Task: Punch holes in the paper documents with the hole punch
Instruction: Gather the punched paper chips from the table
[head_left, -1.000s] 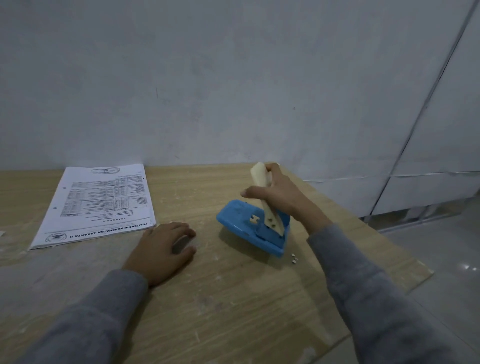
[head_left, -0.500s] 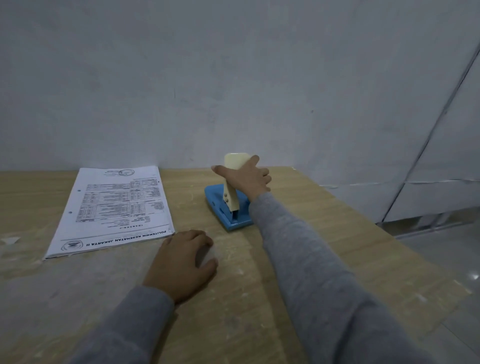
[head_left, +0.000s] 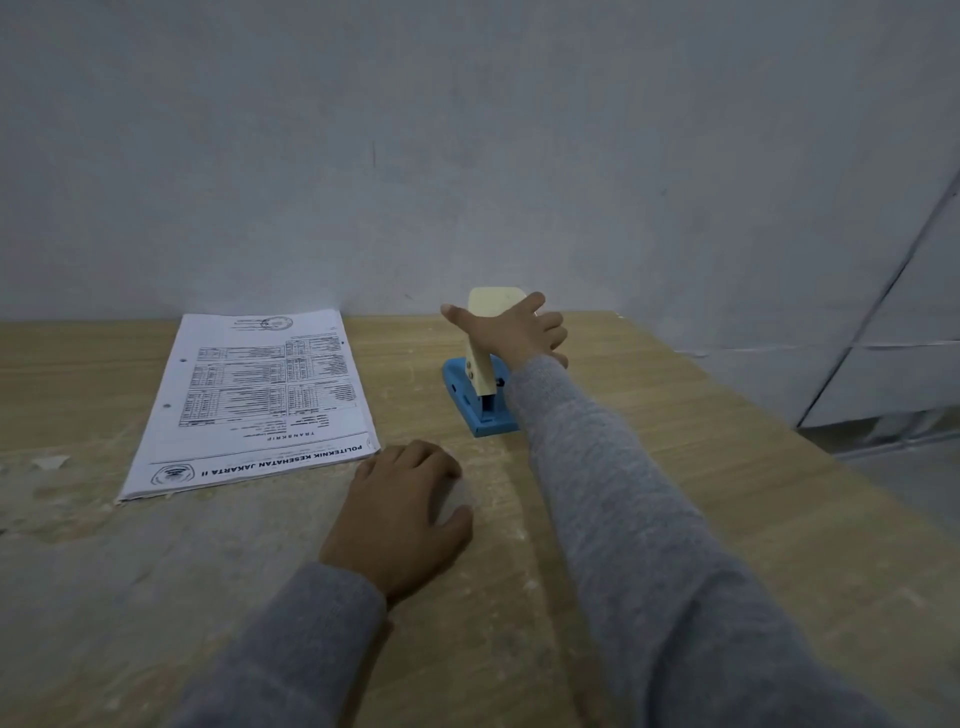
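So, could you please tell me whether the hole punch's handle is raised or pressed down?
Raised. The cream handle stands steeply above the blue base, with the right hand resting on it.

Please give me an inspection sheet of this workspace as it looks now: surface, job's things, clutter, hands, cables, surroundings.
Surface: wooden table, pale dusty patches.
Job's things: paper documents lie flat at left, two holes along their left edge; hole punch stands apart to their right, blue base, cream lever raised.
Clutter: small paper scrap near left edge.
Hands: right hand rests on the lever with spread fingers; left hand rests on the table, holding nothing.
Cables: nothing seen.
Surroundings: plain grey wall.
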